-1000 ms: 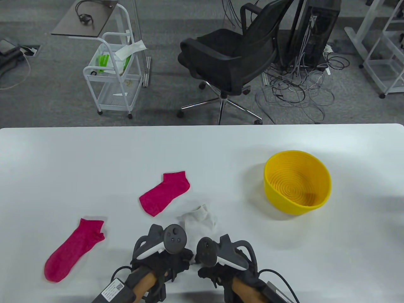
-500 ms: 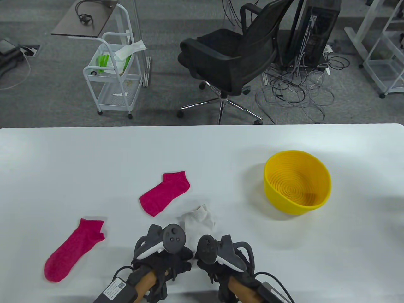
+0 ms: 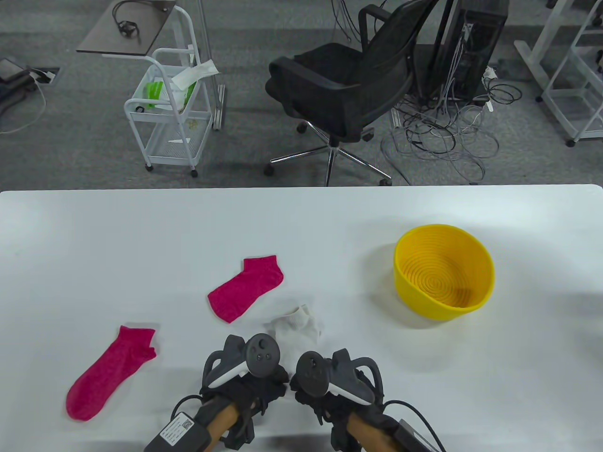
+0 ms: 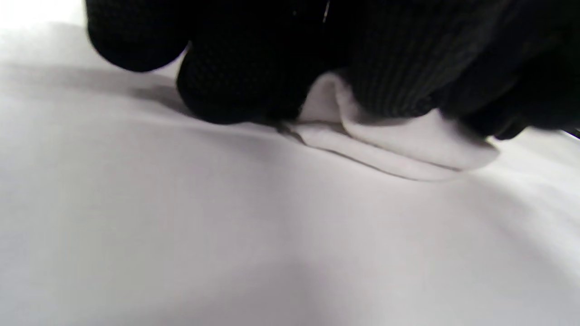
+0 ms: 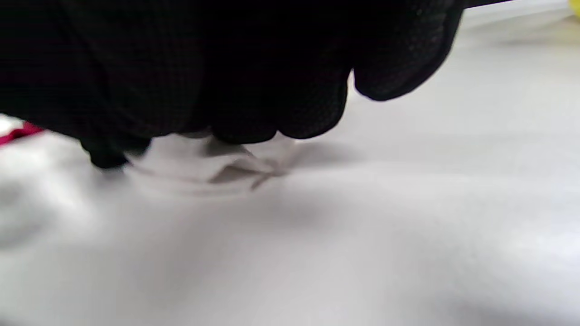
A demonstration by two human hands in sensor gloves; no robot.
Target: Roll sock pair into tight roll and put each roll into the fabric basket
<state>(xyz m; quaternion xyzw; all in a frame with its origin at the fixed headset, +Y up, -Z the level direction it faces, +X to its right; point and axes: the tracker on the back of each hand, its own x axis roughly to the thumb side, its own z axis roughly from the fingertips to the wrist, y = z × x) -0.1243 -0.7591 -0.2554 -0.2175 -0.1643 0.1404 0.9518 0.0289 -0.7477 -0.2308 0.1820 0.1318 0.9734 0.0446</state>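
A white sock pair [image 3: 297, 327] lies on the table near the front edge, its cuffs pointing away from me. My left hand [image 3: 264, 382] and right hand [image 3: 308, 391] sit side by side at its near end, largely hidden under the trackers. In the left wrist view my curled fingers [image 4: 240, 86] press and pinch a fold of the white sock pair [image 4: 398, 145]. The right wrist view shows curled fingers [image 5: 294, 104] bunching up the white sock pair [image 5: 204, 163]. Two pink socks lie flat and apart: one [image 3: 245, 288] just beyond the white pair, the other [image 3: 110, 372] at the left.
A yellow ribbed basket [image 3: 443, 308] stands at the right of the white table [image 3: 141, 235], with nothing in it. Beyond the far edge are an office chair [image 3: 348, 89], a white cart [image 3: 169, 117] and tangled cables on the floor.
My two hands have drawn slightly closer together over the near end of the white sock pair. The socks and the basket have stayed where they were.
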